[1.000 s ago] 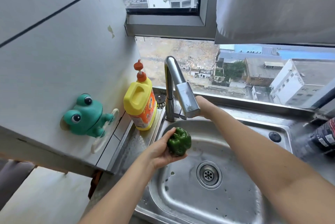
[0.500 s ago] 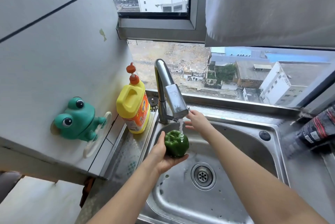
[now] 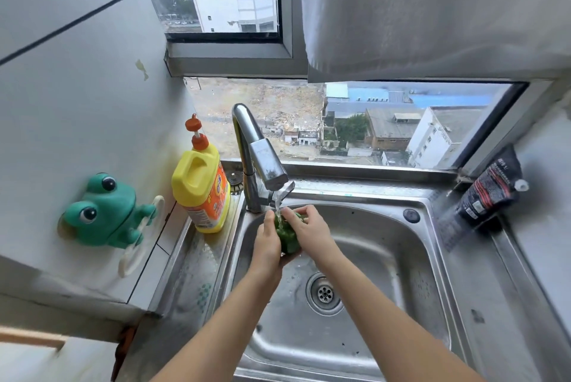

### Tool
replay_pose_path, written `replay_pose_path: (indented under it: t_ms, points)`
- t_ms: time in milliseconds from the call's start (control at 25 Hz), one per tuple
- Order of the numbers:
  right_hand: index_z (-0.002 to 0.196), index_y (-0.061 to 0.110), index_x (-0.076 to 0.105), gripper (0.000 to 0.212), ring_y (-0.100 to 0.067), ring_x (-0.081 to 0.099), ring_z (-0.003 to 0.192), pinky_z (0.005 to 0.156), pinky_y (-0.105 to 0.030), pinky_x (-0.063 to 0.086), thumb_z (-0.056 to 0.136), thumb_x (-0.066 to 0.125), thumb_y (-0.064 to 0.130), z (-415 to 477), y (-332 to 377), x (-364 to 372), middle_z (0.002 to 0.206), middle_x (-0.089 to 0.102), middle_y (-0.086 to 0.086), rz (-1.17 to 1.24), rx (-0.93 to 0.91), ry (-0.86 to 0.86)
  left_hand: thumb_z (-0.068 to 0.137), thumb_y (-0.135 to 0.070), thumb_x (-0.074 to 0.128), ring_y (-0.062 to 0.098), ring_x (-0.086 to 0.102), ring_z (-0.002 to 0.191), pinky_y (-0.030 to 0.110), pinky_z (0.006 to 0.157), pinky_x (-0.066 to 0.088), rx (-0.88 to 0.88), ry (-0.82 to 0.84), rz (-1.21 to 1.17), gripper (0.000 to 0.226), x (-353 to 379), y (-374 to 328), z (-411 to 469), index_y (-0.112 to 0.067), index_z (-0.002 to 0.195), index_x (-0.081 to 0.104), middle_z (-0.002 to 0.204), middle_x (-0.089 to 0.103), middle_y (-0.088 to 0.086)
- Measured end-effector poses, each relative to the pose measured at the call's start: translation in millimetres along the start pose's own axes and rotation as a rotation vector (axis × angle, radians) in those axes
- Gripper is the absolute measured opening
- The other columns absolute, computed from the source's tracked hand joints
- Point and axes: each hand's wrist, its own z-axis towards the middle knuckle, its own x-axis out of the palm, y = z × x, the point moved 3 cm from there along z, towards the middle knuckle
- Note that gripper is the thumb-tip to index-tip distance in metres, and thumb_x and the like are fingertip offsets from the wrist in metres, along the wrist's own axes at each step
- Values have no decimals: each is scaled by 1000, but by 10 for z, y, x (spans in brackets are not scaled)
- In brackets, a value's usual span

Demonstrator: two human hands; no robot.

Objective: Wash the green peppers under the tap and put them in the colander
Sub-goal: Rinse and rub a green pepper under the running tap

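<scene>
The green pepper (image 3: pixel 287 238) is held between both hands over the rear left part of the sink (image 3: pixel 386 258), directly beneath the spout of the tap (image 3: pixel 262 159), and a thin water stream (image 3: pixel 278 204) is seen falling onto its top. The left hand (image 3: pixel 268 247) is wrapped round the pepper's left side and underside, with its back turned to the camera and the thumb raised along the skin. The right hand (image 3: pixel 309 230) is laid over the right and far side, its fingers curled down onto the pepper. Both bare forearms are stretched in from the bottom edge and brought together at the pepper. Most of the pepper is covered by the hands, and only a strip of green is shown between them. The left fingertips are hidden beneath it. The print on the yellow detergent bottle (image 3: pixel 200 193) beside the tap cannot be read.
</scene>
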Motion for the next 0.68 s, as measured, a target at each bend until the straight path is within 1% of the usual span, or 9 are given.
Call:
replay_pose_path:
  t_ms: [40,120,160,240,320,440,560,640,680]
  points:
    - [109,15,55,29,-13,57,93,73,-20,45,93,53,40,5,22,-1,102,62,0,-36,-32,40,100,-43,34,26,64,87,37,63,55,46,-18,28,36,5,-41,-11,-16,101,58,102,64,15]
    - [130,17,48,36,-15,53,115,95,-25,45,98,44,32,-25,26,17,124,56,-1,25,-110,163,99,-40,35,26,63,86,34,60,54,90,-56,62,35,5,-147,-6,-15,105,58,103,63,15]
    - [139,19,41,45,-16,49,123,105,-31,41,96,44,29,-40,3,28,133,51,-1,105,-120,227,99,-40,35,27,62,86,35,61,54,74,-66,61,34,5,-201,-3,-16,106,58,102,63,14]
    - [145,21,32,62,-19,45,129,111,-38,36,86,48,26,-54,-9,37,141,44,-3,171,-105,318,99,-42,36,26,61,80,39,63,53,-30,-69,17,34,26,-270,-39,-17,95,59,93,63,12]
    - [141,22,36,60,-22,47,124,109,-40,39,83,51,19,-66,55,44,137,46,-7,72,-136,296,99,-41,34,26,60,77,39,61,52,-58,-69,4,35,42,-296,-72,-18,88,59,87,62,11]
    - [129,21,48,46,-21,55,111,100,-36,46,85,55,15,-76,244,2,123,58,-8,-75,-216,129,99,-40,31,25,62,79,35,59,51,22,-89,36,38,44,-300,-64,-17,89,60,91,64,12]
    - [128,20,52,42,-18,58,107,93,-29,46,87,60,28,-108,367,-63,118,63,-4,-259,-333,71,100,-41,31,27,62,85,39,63,53,33,-76,-7,40,41,-385,-66,-14,100,60,100,64,16]
    - [124,17,53,40,-21,60,104,88,-32,47,89,58,35,-124,432,-67,114,65,-6,-384,-373,35,100,-41,32,26,61,82,39,62,53,24,-81,-7,38,59,-388,-121,-13,99,59,95,63,14]
    - [121,15,52,38,-25,60,102,85,-34,47,91,54,37,-133,456,-47,112,65,-8,-436,-378,-2,100,-42,32,25,61,80,35,59,52,43,-94,18,39,81,-373,-142,-13,102,58,93,63,13]
